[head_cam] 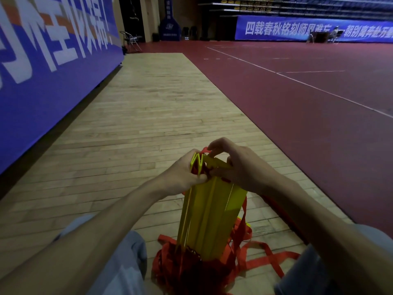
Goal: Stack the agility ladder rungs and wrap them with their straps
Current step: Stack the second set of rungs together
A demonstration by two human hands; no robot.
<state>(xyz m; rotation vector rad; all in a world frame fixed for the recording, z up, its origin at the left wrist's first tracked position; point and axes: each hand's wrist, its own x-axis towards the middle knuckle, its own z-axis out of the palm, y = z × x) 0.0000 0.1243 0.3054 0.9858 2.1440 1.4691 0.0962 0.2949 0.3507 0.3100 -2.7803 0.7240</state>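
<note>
A bundle of several flat yellow ladder rungs (209, 213) stands nearly upright on the wooden floor between my knees, its top end fanned apart. My left hand (180, 175) grips the top of the bundle from the left. On the right, my right hand (236, 165) curls over the top, its fingers pinching a loop of red strap (204, 150) that pokes out above the rungs. More red straps (251, 252) lie in a tangled heap around the base of the rungs and spread out to the right on the floor.
I sit on a strip of wooden floor (138, 116). A tall blue banner wall (46, 67) runs along the left. Dark red court flooring (308, 103) with white lines stretches to the right. A folding chair (130, 40) stands far ahead; my grey-clad knees flank the rungs.
</note>
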